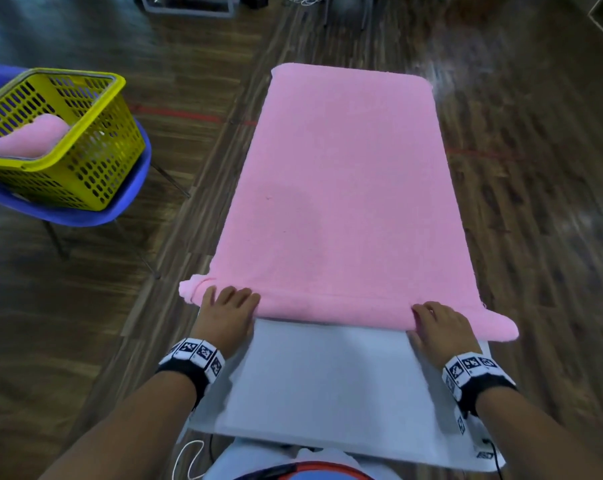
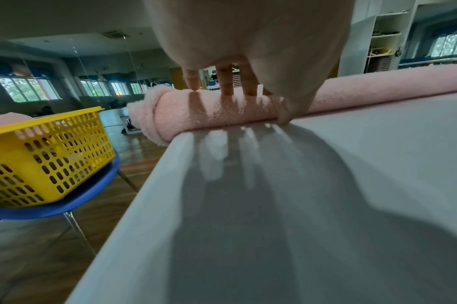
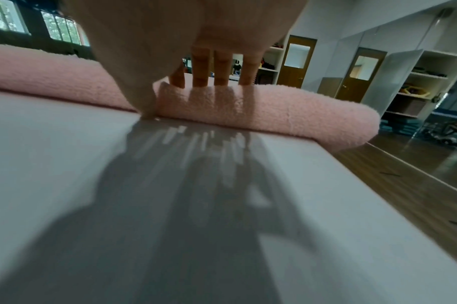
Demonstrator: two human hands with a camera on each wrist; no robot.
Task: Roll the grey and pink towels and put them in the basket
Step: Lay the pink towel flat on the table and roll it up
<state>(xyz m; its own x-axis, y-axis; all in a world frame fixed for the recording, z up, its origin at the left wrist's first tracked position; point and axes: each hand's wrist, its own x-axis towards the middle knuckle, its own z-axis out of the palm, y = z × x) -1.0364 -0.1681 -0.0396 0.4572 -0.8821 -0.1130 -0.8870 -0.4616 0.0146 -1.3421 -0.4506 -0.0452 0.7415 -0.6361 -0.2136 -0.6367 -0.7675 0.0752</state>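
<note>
Bare white tabletop occupies the near end, with both forearms extended over it from the near edge, palms down, each wrist carrying a black band with marker tiles. The left hand sits by the left edge of the tabletop, the right hand by the right edge. Both rest on the rolled near end of the pink towel.

Left wrist view: the fingers are straight, slightly spread, tips bearing down on top of the roll; the thumb runs down the near face of the roll to the tabletop. Right wrist view: same posture, fingers straight and spread on the roll's crest, thumb down its near side. Neither hand curls around the fabric; both lie flat and extended.

The roll spans the tabletop crosswise, its ends overhanging the left and right edges. The rest of the towel lies flat, unrolled, reaching to the far edge of the tabletop.

Off the tabletop's left side, a yellow basket stands on a blue chair on the wood floor. Pink fabric lies inside the basket.
</note>
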